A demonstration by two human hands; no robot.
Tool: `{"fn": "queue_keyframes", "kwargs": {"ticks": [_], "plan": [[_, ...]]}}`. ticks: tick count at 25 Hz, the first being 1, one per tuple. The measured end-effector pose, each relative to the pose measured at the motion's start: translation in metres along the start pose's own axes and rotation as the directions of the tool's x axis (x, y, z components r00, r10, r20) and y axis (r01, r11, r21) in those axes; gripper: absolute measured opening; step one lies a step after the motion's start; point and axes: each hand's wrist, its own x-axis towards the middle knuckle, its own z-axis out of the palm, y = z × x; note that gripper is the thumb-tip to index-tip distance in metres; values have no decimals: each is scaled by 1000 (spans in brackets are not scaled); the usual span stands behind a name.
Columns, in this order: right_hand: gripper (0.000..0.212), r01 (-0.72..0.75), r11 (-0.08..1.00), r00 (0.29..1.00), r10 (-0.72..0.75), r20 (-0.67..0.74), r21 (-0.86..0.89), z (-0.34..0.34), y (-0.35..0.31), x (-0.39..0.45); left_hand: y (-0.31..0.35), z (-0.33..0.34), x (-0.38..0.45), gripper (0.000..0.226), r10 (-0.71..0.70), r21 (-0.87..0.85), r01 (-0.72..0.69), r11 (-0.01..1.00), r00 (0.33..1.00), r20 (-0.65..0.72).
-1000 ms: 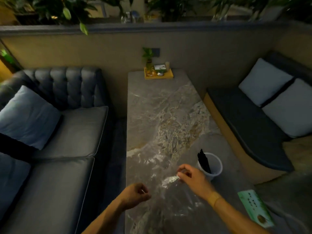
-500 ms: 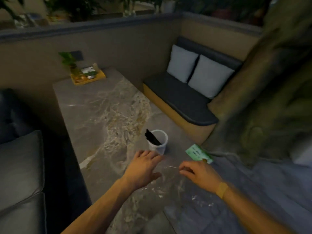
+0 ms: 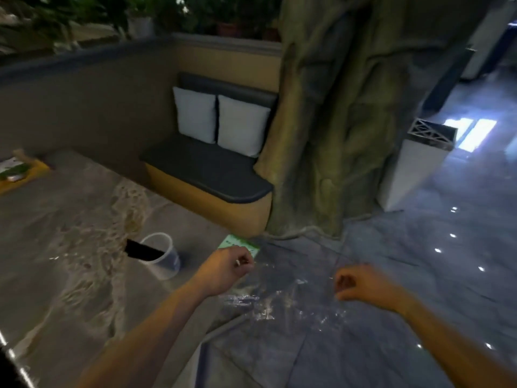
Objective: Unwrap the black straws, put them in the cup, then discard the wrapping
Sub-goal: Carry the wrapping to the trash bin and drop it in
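A clear plastic cup (image 3: 165, 261) stands near the marble table's right edge, with the black straws (image 3: 141, 250) leaning out of it to the left. A sheet of clear wrapping (image 3: 279, 302) glints between my two hands, stretched over the table corner and the floor. My left hand (image 3: 226, 271) is to the right of the cup, fingers curled on the wrapping's left edge. My right hand (image 3: 361, 287) hangs out past the table over the floor and pinches the wrapping's right edge.
A green card (image 3: 237, 243) lies at the table edge behind my left hand. A white bin (image 3: 414, 169) stands on the tiled floor at the right, beside a large tree trunk (image 3: 330, 121). A bench with two white cushions (image 3: 221, 121) sits behind the table. A yellow tray (image 3: 19, 175) is far left.
The view has swung to the right. Both hands have moved right with the wrapping, the right one out past the table edge. My left hand has gone from flat to closed.
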Motion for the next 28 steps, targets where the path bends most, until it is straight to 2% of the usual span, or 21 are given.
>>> {"fn": "queue_keyframes", "kwargs": {"ticks": [2,4,6,9,12,13,15,17,18,20,23,28], "plan": [[18,-63,992,993,74,-94,110,-18,45,-28,30,20,20,2,13,-36,-12,999,998,53],[15,-87,958,971,143,-191,274,-34,82,-51,58,43,38,13,40,-13,-39,999,990,137],[15,-74,888,932,224,-286,454,-46,115,-73,85,68,60,23,47,24,-53,998,978,203],[10,-54,748,851,381,-361,662,-57,155,-103,117,100,94,18,25,-7,-24,1000,964,265],[9,-33,656,785,484,-387,754,-64,193,-123,142,127,124,11,-23,-204,91,975,950,312],[11,-23,610,773,514,-373,792,-65,204,-126,148,133,132,8,-61,-324,164,932,950,306],[13,-4,525,743,571,-349,851,-67,224,-131,158,148,154,9,-175,-593,342,729,931,322],[14,19,464,704,623,-341,886,-72,242,-129,170,165,178,9,-204,-744,414,524,909,363],[13,32,440,684,645,-341,897,-75,248,-126,176,174,192,8,-201,-769,416,485,909,365],[12,60,395,634,694,-340,917,-84,257,-115,189,190,218,7,-213,-774,388,501,922,324],[12,86,369,572,742,-349,925,-105,272,-95,197,210,265,7,-203,-728,294,619,956,214],[7,47,390,495,791,-360,920,-150,308,-53,199,221,363,6,-120,-686,268,676,959,256]]}}
